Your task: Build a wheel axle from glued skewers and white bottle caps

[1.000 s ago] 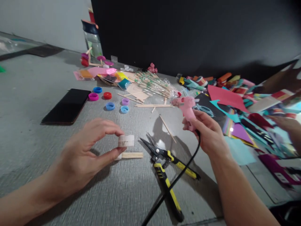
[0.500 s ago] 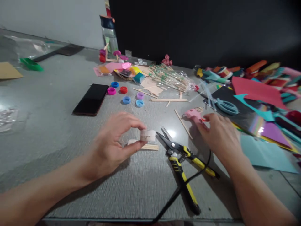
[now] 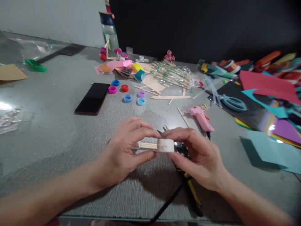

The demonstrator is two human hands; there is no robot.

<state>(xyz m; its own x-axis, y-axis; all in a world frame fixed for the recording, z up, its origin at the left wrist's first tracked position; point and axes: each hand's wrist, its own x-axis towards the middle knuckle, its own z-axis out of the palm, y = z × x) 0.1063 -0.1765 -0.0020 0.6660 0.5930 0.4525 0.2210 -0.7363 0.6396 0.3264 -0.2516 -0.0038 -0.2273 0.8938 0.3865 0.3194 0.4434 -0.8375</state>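
My left hand [image 3: 128,149] and my right hand [image 3: 199,157] pinch a white bottle cap piece [image 3: 165,145] from its two sides, a little above the table. A brownish mark and a seam run along its side, as if two caps sit face to face. Seen between my left fingers, short wooden sticks [image 3: 148,145] lie behind with another white cap [image 3: 136,145], mostly hidden. Under my right hand are pliers with yellow and black handles [image 3: 194,196], their jaws partly covered. A pink glue gun [image 3: 201,117] lies beyond my right hand.
Coloured bottle caps [image 3: 127,98] and a phone [image 3: 92,99] lie ahead on the left. Wooden sticks [image 3: 171,97] and bagged skewers [image 3: 172,75] are farther back. Blue scissors [image 3: 234,103] and coloured paper [image 3: 268,86] lie right. A black cord [image 3: 168,204] crosses the front.
My right hand has left the glue gun and come over to the white cap piece, gripping its right side. My left hand has moved the piece slightly right and down in view.
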